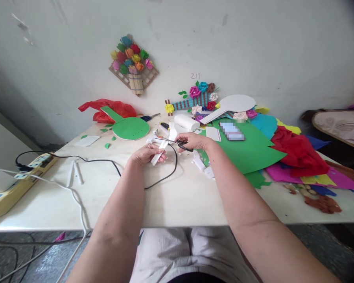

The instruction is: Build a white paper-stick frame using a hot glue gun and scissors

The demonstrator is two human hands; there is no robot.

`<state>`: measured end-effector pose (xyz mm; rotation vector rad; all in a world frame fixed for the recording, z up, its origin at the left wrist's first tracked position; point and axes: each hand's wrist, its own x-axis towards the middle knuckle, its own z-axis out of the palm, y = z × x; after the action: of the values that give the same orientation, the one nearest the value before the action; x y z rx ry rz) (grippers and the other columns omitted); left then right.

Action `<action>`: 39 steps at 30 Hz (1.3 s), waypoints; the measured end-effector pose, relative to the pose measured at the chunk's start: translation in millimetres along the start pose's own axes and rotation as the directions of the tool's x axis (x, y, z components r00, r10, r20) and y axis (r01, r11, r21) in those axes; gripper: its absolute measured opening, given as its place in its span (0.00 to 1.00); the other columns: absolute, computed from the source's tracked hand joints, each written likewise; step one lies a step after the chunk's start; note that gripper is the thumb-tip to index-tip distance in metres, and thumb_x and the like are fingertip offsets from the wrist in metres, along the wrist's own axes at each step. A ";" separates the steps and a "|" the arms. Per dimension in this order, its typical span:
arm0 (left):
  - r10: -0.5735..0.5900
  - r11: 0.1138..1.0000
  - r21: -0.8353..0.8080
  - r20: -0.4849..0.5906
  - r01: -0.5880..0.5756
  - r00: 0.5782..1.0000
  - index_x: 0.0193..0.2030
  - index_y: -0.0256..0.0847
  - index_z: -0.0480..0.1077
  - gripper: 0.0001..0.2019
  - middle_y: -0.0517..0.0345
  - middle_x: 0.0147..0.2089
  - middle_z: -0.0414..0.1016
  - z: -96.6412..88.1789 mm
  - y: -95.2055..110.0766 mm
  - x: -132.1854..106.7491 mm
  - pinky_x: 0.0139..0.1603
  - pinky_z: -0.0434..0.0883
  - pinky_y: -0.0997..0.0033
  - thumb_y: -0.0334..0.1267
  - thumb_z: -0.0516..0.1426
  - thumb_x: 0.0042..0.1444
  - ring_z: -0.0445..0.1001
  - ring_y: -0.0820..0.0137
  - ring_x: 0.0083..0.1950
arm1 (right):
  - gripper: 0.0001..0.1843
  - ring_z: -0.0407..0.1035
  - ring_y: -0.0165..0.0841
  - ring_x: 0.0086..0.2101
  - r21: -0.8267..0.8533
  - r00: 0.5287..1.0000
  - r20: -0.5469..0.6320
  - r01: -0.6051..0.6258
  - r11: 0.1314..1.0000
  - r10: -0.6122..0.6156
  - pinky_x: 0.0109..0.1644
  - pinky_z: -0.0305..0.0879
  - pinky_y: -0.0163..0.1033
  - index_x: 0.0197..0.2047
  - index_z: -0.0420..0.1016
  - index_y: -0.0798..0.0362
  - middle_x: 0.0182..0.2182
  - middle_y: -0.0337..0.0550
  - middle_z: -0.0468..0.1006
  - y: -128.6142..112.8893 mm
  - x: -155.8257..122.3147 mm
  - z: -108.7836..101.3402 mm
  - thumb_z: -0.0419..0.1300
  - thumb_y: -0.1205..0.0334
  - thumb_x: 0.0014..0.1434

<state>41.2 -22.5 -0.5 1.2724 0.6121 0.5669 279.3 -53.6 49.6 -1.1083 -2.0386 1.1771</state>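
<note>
My left hand (149, 153) pinches a narrow white strip (157, 157), which looks like paper or thin foam, above the middle of the table. In my right hand (191, 140) is a pair of scissors (185, 147) with dark handles, its blades reaching left across the strip's upper part. Whether the blades are apart I cannot tell. Just behind the hands lie a white roll (186, 122) and a tool with a yellow and black handle (164, 125). Small white scraps (198, 163) lie below my right wrist.
A green paddle-shaped cutout (131, 128) lies back left, a white one (237, 103) back right. Green sheets (247, 153), a phone (232, 131) and red crepe paper (297, 151) cover the right side. A power strip (23, 181) and a black cable (162, 180) cross the left and middle.
</note>
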 end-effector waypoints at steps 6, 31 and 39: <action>0.001 1.000 0.011 0.005 -0.001 1.000 0.31 0.26 0.73 0.10 0.42 0.28 0.77 0.2 0.8 0.5 0.29 0.73 0.72 0.34 0.63 0.45 0.76 0.66 0.26 | 0.21 0.63 0.25 0.28 0.008 1.000 -0.001 0.015 1.000 -0.015 0.33 0.58 0.32 0.36 0.70 0.55 0.25 0.32 0.69 2.9 0.8 -0.6 0.68 0.64 0.36; 0.055 0.998 -0.018 -0.044 -0.056 0.998 0.30 0.27 0.74 0.10 0.44 0.26 0.77 0.8 2.2 0.5 0.27 0.73 0.71 0.35 0.64 0.43 0.76 0.65 0.25 | 0.20 0.63 0.25 0.28 0.036 0.992 -0.093 0.086 0.996 -0.082 0.34 0.59 0.31 0.33 0.70 0.55 0.24 0.31 0.68 -3.6 1.7 4.2 0.68 0.64 0.33; 0.057 0.998 -0.008 -0.070 -0.058 0.996 0.30 0.28 0.73 0.10 0.44 0.26 0.77 -0.2 1.6 0.7 0.26 0.73 0.72 0.35 0.63 0.45 0.76 0.66 0.24 | 0.19 0.63 0.26 0.27 0.021 0.988 -0.112 0.104 0.994 -0.102 0.34 0.60 0.32 0.31 0.71 0.55 0.23 0.31 0.67 -2.6 3.3 4.2 0.68 0.63 0.33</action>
<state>41.4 -21.5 1.0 1.2678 0.6317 0.6638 273.4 -53.3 50.0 -1.0199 -1.9654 1.0644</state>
